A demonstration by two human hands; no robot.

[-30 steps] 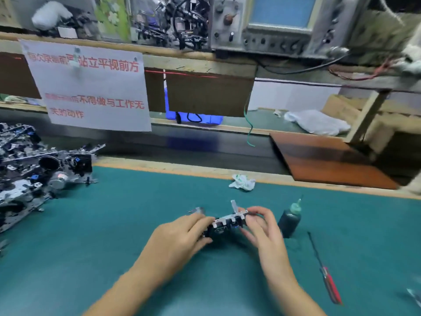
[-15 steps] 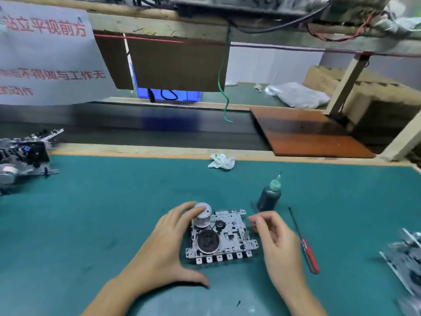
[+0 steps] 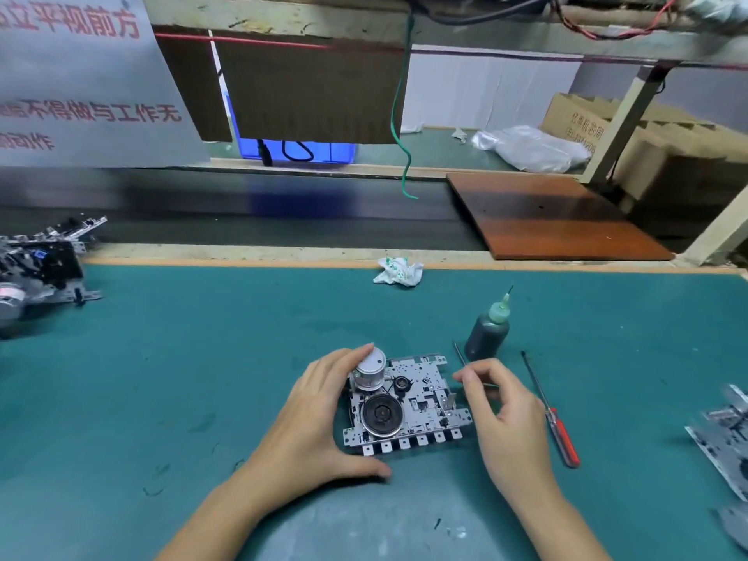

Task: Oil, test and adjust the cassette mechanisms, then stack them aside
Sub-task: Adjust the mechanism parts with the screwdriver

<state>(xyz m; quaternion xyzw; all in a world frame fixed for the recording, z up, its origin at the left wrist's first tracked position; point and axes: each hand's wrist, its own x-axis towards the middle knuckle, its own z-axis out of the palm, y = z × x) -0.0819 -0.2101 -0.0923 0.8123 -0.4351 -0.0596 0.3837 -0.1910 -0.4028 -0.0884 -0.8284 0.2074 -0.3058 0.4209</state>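
Bracing the cassette mechanism point(image 3: 406, 402) flat on the green mat point(image 3: 170, 390) near its front edge, the left hand point(image 3: 311, 419) cups the unit's left side, fingers curved against the round silver motor point(image 3: 370, 372) and thumb lying along the mat below the lower edge. The right hand point(image 3: 504, 415) hovers just beside the right edge of the unit, its thumb and forefinger pinching a thin tool point(image 3: 461, 356) whose dark tip points away from the person; what the tool is cannot be told.

Doing this step well likely means keeping the plate pinned so it cannot slide, and touching the tool only to the pivots, since the black flywheel point(image 3: 381, 414) and its belt look easily fouled.

The plate is stamped grey metal, perforated, with a row of square tabs along the near edge. Farther right lies a red-handled screwdriver point(image 3: 552, 415), slim and smooth. Behind the unit stands a soft dark oil bottle point(image 3: 487, 336) with a pale needle nozzle. A crumpled white wipe point(image 3: 398, 271) sits by the mat's far edge, and more mechanisms point(image 3: 38, 269) are heaped at the far left.
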